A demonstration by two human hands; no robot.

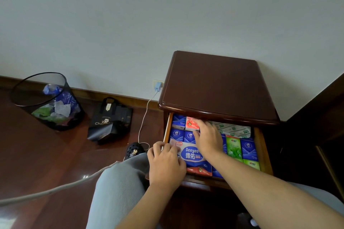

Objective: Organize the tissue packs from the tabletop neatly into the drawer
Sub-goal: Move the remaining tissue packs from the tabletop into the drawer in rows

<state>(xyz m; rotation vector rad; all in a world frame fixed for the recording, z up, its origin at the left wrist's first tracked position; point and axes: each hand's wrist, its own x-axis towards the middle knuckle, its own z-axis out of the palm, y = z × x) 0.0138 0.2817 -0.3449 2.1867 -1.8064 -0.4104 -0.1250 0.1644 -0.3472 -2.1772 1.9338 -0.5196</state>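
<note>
The open drawer (263, 151) of a dark wooden nightstand (217, 87) is packed with tissue packs: blue ones (176, 134), green ones (233, 146), a white-and-green bundle (232, 129) at the back. My right hand (207, 138) reaches into the drawer, its fingertips on a red-orange pack (191, 123) in the back row. My left hand (166, 163) holds the left end of a white-and-blue Deeyeo wipes pack (193, 154) lying over the front-left packs. A red pack (200, 170) shows at the drawer's front edge.
The nightstand's top carries nothing. On the wooden floor to the left stand a mesh waste bin (46, 101) with scraps, a black paper bag (109, 119), and a black shoe (134, 149). A white charger cable (144, 117) hangs from the wall socket. My grey-clad knee (119, 182) is close to the drawer.
</note>
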